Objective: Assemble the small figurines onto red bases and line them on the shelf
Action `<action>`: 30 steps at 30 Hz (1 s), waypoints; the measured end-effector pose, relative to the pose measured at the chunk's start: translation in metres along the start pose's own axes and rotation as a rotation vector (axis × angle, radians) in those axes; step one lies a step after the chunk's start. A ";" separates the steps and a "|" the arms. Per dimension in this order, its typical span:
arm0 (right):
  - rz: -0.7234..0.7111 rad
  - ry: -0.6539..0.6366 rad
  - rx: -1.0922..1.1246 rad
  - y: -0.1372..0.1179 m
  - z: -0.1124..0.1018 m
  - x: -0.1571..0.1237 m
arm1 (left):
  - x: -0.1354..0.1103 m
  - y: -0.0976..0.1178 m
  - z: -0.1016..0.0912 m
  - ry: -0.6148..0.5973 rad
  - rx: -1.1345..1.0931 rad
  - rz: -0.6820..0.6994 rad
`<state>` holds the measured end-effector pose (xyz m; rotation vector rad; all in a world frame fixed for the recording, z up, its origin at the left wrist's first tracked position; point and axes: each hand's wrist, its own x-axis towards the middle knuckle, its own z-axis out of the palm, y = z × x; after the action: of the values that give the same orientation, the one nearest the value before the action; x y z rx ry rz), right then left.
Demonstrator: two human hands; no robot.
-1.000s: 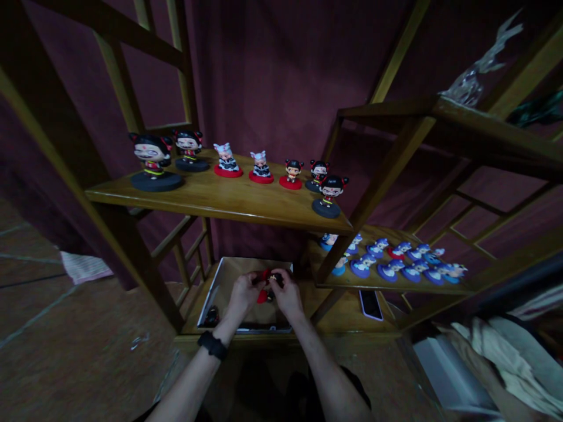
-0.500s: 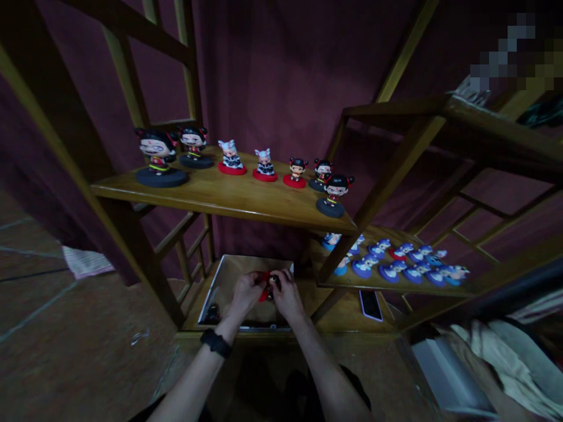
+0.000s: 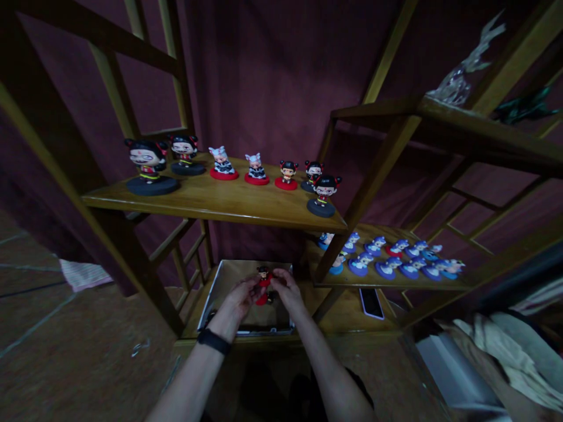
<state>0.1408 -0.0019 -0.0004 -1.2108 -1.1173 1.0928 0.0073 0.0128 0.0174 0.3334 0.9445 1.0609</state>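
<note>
Over a shallow cardboard box [image 3: 229,274] on the bottom shelf, both my hands meet at a small figurine [image 3: 263,275] with black hair buns and a red base. It stands upright between them. My left hand [image 3: 241,296] is closed on the left side of the red base. The fingers of my right hand [image 3: 285,287] are curled against its right side. Just below, inside the box, lies another red-based figurine [image 3: 263,299], partly hidden by my hands. A dark item in the box's left corner is mostly covered by my left forearm.
Above is a wooden shelf [image 3: 211,199] with several figurines on red and dark bases. On the lower right shelf [image 3: 396,283] stand several blue and purple figurines. A phone [image 3: 372,303] lies beneath it. A clear ornament [image 3: 457,82] sits high at right; wooden posts frame the reach.
The figurine has come up and turned upright, its face now showing between my hands. Another red-based one shows beneath it. The camera view has shifted slightly.
</note>
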 end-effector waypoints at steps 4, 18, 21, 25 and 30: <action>0.077 -0.045 0.118 0.001 0.002 -0.002 | -0.004 -0.002 0.002 -0.054 0.074 0.057; 0.100 0.005 0.062 -0.001 0.004 0.001 | 0.001 -0.008 0.003 -0.092 0.140 0.133; 0.111 0.019 0.059 -0.005 0.003 0.000 | -0.001 -0.009 0.007 -0.088 0.131 0.140; 0.135 0.016 0.085 -0.009 0.001 -0.003 | -0.008 -0.005 0.010 -0.129 0.142 0.137; 0.145 -0.010 0.138 -0.014 -0.001 -0.006 | -0.013 0.002 0.008 -0.153 0.158 0.081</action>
<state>0.1411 -0.0087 0.0129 -1.1922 -0.9571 1.2661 0.0108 0.0040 0.0297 0.5797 0.8843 1.0217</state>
